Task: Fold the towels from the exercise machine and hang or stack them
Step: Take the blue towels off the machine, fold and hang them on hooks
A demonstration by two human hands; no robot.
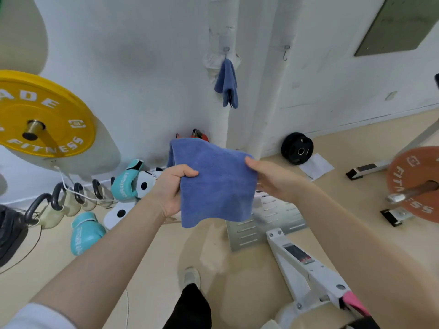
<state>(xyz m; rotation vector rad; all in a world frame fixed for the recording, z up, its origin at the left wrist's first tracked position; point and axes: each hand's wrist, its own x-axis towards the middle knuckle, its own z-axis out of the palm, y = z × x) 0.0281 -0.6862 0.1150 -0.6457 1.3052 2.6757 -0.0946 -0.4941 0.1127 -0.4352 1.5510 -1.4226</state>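
Two hands out in front, one blue towel point(215, 184) between them, held up over the floor point(147, 252).

Far left: big yellow weight plate point(45, 115) on a bar, up near the wall. Below it, dark kettlebells point(59, 198) in a row along the wall. Next to those, teal boxing gloves point(86, 231) on the floor, and white pads with black dots point(118, 213) just beside them.

Then the left hand point(169, 188), its grip closed on the left edge of the folded blue towel, thumb on top, fingers curled behind the cloth. Towel flat and folded, hanging down a little at the bottom. On its right edge, the right hand point(273, 179), grip pinching the top right corner, thumb in front.

Up above, on the white pipe point(219, 27), a second blue towel point(226, 84) hanging from a hook point(225, 50). Another hook point(285, 53) just to the right, bare.

Down low in the middle, one shoe point(191, 277) and a black trouser leg.

More to the right: black weight plate point(297, 148) leaning on the wall, white sheet of paper point(317, 166) on the floor beside it. Grey metal plate point(266, 222) with slots under the right arm, and a white machine frame point(306, 264) running down to the corner. Far right: orange weight plate point(415, 184) on a bar.
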